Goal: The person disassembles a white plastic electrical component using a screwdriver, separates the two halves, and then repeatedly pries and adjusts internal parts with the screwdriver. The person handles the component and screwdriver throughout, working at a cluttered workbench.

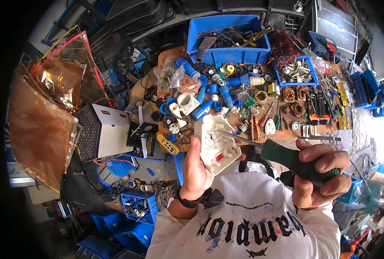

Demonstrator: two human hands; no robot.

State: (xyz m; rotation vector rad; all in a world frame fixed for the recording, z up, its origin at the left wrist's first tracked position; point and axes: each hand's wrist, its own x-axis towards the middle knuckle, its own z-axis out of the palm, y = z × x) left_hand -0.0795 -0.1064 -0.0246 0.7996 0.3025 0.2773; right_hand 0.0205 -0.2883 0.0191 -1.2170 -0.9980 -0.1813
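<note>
My left hand (196,170) is closed around the edge of a cream plastic housing (209,155), its open inner side facing up. Posts, ribs and a small red part show inside it. In my right hand (323,170) is a screwdriver with a thick dark green handle (282,155), the fingers wrapped round the handle's rear end. Its metal shaft (239,137) points left into the housing, and the tip reaches in among the posts. Whether the tip sits on a screw I cannot tell.
Behind my hands stands a wooden workbench (282,134) crowded with blue fittings, pliers and screwdrivers. A large blue crate (231,54) and a smaller blue tray (297,83) of metal parts are at its back. Left are a white box (110,129) and several blue bins (138,235).
</note>
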